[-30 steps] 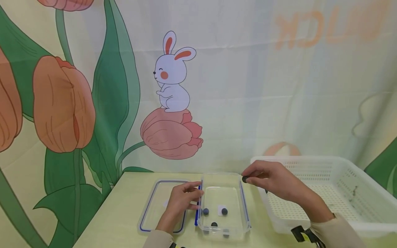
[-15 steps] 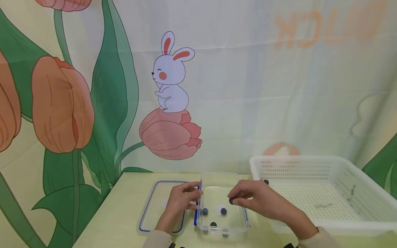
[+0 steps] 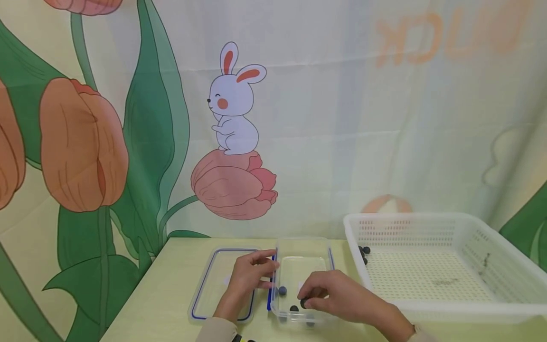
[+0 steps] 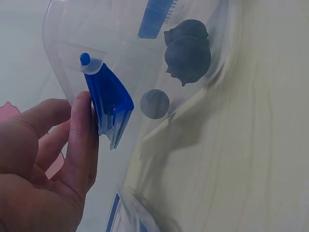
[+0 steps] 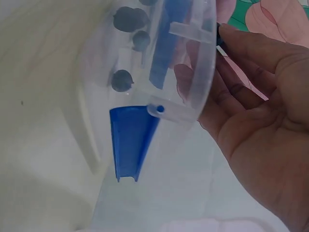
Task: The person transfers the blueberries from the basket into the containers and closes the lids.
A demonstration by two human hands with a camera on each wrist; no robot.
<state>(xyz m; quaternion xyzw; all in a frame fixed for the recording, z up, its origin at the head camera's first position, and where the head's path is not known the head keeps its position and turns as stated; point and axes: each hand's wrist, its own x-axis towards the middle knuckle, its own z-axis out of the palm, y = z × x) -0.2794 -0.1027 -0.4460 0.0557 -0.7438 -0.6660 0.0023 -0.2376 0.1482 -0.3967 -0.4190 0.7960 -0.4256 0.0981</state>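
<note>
Ball (image 3: 304, 303) is pinched by the right hand (image 3: 339, 297) above the clear box (image 3: 301, 267), whose wall is touched by the left hand (image 3: 249, 274), fingers extended; rebound outside could be caused by too high a release.

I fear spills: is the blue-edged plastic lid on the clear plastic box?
No, the lid lies beside the box on the yellow table.
</note>
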